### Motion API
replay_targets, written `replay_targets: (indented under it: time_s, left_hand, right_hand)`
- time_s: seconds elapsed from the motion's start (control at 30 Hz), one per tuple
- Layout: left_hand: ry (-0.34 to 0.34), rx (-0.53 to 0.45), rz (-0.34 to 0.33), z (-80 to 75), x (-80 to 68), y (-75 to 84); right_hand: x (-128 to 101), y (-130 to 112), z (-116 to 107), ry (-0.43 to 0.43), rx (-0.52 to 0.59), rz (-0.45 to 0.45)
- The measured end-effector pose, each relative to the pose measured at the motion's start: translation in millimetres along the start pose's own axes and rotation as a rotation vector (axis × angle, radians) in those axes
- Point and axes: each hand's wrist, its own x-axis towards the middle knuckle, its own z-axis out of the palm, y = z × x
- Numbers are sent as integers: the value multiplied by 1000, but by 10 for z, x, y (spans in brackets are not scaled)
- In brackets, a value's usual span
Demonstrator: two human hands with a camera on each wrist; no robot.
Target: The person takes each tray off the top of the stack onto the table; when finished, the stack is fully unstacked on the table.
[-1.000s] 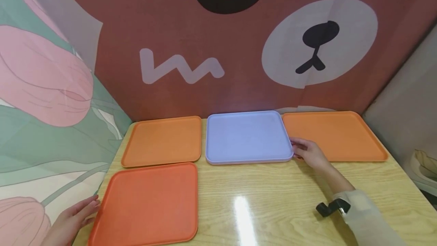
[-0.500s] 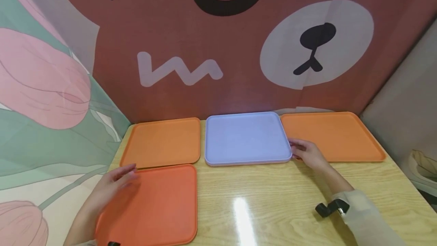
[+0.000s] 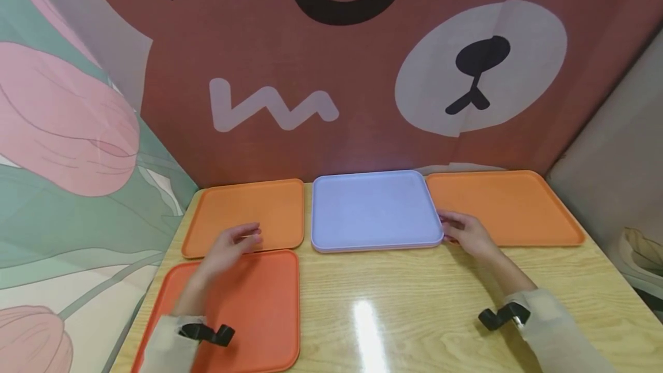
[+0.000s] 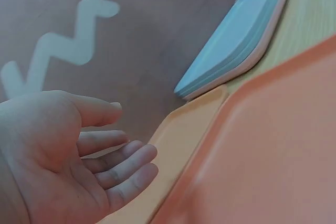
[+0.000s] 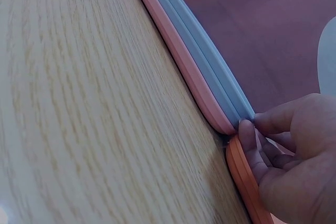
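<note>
A lavender tray (image 3: 375, 210) tops a stack at the back middle of the table; a pink tray (image 5: 191, 72) shows beneath it in the right wrist view. My right hand (image 3: 471, 236) pinches the lavender tray's near right corner between thumb and fingers. Over on the left, my left hand (image 3: 230, 252) hovers with relaxed, slightly bent fingers and holds nothing. It is above the near edge of an orange tray (image 3: 259, 200), with its wrist over a red-orange tray (image 3: 259, 315) in front. Its palm (image 4: 47, 156) shows bare in the left wrist view.
Another orange tray (image 3: 523, 206) lies at the back right, right beside the stack. The wood-grain table (image 3: 409, 304) meets a brown wall hanging (image 3: 362, 148) with a bear print along its back. A floral hanging (image 3: 72, 212) borders the left side.
My left hand has moved from beyond the red-orange tray's left edge, inward and forward across it to the back left orange tray. The right hand stays at the lavender tray's corner.
</note>
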Motion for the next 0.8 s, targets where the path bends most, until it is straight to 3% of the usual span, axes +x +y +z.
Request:
replay_targets:
  time_s: [0.13,0.53,0.8]
  left_hand:
    - [-24,2,2,184,170,41]
    - [-13,82,148,652,600,188]
    - [37,270,208,966,785,245]
  right_hand:
    - [2,10,-4,-1,3,4]
    - [4,18,-16,8,-9,0]
    - [7,32,-4,12,-20,-3]
